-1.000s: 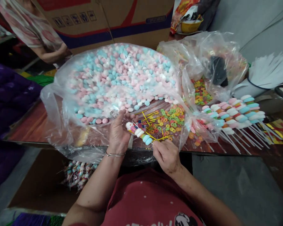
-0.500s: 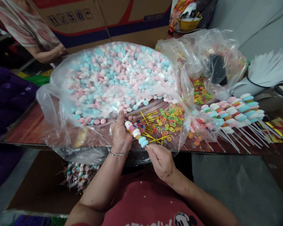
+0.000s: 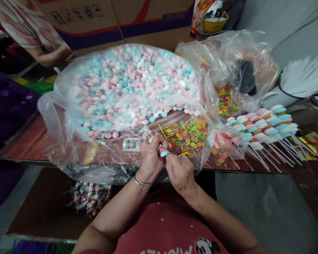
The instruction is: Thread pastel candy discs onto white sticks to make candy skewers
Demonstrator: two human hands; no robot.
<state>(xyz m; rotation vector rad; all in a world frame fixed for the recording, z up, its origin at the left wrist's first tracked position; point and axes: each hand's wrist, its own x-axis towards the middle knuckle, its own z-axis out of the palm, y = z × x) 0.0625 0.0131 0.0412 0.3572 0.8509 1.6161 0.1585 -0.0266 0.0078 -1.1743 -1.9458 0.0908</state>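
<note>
My left hand (image 3: 151, 158) is closed round a marshmallow skewer (image 3: 163, 152), so most of its candies are hidden; a light blue end shows below my fingers. A clear printed wrapper (image 3: 143, 131) sticks out past the top of this hand. Close against the lower end, my right hand (image 3: 181, 171) pinches the skewer; the stick itself is covered by the fingers. Yellow twist ties (image 3: 169, 129) and loose gummy rings (image 3: 193, 131) lie just beyond my hands. A printed wrapper (image 3: 131, 144) rests on the plastic to the left.
A big clear bag of pastel marshmallows (image 3: 132, 81) spreads across the table. Finished-looking skewers (image 3: 265, 123) are stacked at right, beside a container of white sticks (image 3: 288, 93). Below left stands an open box (image 3: 42, 197) with wrapped candies. Another person's arm (image 3: 51, 58) shows behind.
My left hand has moved right and closed over the skewer, which was mostly visible before. The wrapper now protrudes above it. My right hand stays at the lower end.
</note>
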